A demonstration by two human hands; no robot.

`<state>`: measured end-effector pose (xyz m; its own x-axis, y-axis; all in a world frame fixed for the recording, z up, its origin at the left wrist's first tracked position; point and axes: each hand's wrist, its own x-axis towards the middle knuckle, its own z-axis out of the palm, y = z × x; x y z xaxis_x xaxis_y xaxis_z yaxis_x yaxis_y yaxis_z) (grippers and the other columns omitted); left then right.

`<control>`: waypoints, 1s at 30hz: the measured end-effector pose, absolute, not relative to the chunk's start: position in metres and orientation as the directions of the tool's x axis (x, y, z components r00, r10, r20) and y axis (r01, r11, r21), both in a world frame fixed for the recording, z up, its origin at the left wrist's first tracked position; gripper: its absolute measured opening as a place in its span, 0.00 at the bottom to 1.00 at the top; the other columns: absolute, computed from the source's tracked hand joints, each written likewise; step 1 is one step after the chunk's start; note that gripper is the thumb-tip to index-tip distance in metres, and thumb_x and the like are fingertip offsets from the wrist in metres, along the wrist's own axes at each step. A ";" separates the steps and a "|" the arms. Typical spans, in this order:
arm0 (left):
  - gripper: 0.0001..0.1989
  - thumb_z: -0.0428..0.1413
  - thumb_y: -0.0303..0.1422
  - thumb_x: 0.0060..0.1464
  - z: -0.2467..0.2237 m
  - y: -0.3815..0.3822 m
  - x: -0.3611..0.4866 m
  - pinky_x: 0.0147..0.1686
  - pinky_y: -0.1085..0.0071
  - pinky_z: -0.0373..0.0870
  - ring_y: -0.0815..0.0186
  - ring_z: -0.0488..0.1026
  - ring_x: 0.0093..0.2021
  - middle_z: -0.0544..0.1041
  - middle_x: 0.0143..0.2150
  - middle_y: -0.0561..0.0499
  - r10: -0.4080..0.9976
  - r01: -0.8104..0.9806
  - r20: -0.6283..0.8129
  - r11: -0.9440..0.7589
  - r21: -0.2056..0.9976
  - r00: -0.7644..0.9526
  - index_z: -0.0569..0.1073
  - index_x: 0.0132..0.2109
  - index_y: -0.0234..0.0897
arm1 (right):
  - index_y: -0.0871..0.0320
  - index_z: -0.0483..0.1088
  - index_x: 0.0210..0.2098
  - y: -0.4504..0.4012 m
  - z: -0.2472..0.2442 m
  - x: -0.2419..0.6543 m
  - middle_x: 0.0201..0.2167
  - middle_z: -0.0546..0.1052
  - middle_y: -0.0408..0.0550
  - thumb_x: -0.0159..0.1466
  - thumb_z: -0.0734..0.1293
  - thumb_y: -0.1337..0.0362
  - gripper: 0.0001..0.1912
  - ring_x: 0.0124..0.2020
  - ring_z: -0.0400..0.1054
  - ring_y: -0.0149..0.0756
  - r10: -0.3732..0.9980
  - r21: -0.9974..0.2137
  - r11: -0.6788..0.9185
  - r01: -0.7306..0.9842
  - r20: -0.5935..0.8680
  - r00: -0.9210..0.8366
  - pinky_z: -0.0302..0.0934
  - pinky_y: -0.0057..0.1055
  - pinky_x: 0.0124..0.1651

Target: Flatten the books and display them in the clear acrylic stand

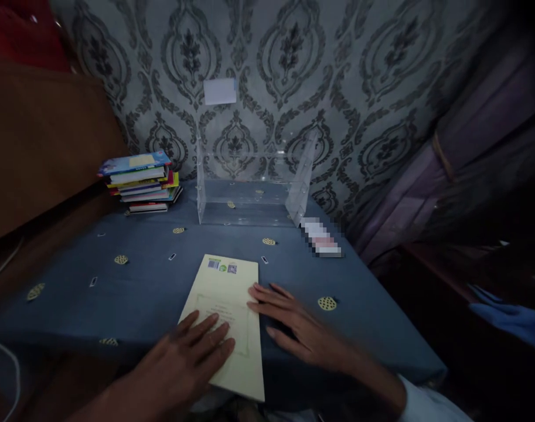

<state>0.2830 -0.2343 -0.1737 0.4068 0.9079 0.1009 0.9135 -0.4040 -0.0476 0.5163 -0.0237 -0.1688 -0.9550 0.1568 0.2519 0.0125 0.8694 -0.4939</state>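
Note:
A pale yellow book (232, 281) lies closed on the blue tablecloth, its near end reaching past the table's front edge. Printed codes and a green mark show at its far end, and a framed block of text is partly covered by fingers. My left hand (188, 357) rests flat on the cover with its fingers spread. At the book's right edge, my right hand (293, 325) has its fingers stretched out, the tips touching the cover and the thumb apart.
Behind the book stands a clear plastic rack (249, 214). A stack of books (144, 181) sits at the back left. A blurred-out pale object (322, 237) lies right of the rack. A white card (220, 91) is on the patterned wall. A wooden panel (43, 140) borders the left.

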 end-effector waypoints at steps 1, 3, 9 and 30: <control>0.32 0.57 0.30 0.60 -0.161 -0.233 0.281 0.67 0.55 0.62 0.54 0.66 0.67 0.72 0.65 0.43 0.901 0.911 0.136 -0.411 -0.028 0.411 0.60 0.69 0.42 | 0.48 0.61 0.69 -0.024 -0.166 0.520 0.69 0.64 0.51 0.69 0.65 0.65 0.29 0.71 0.57 0.44 0.144 -0.511 0.859 0.003 0.236 -0.961 0.49 0.54 0.73; 0.23 0.56 0.36 0.63 -0.131 -0.226 0.275 0.61 0.60 0.69 0.55 0.74 0.61 0.77 0.59 0.42 0.885 0.912 0.247 -0.411 0.013 0.395 0.67 0.64 0.40 | 0.48 0.60 0.69 -0.023 -0.160 0.522 0.69 0.64 0.51 0.67 0.67 0.64 0.32 0.71 0.57 0.46 0.153 -0.538 0.843 0.007 0.228 -0.962 0.50 0.54 0.73; 0.18 0.54 0.49 0.65 -0.056 -0.179 0.254 0.32 0.73 0.75 0.64 0.81 0.34 0.83 0.39 0.50 0.755 0.911 0.620 -0.384 0.152 0.215 0.74 0.53 0.44 | 0.47 0.67 0.64 -0.017 -0.143 0.492 0.62 0.73 0.50 0.70 0.64 0.54 0.24 0.64 0.66 0.44 0.347 -0.665 0.746 -0.045 0.444 -0.826 0.60 0.45 0.68; 0.36 0.53 0.61 0.57 -0.116 -0.019 0.254 0.60 0.54 0.72 0.51 0.75 0.60 0.81 0.55 0.43 0.855 -0.400 0.187 -0.406 0.822 -0.484 0.75 0.58 0.37 | 0.57 0.71 0.44 0.035 -0.134 0.363 0.39 0.81 0.51 0.64 0.62 0.37 0.29 0.40 0.76 0.44 0.830 -0.882 0.195 -0.429 0.382 -0.406 0.74 0.37 0.40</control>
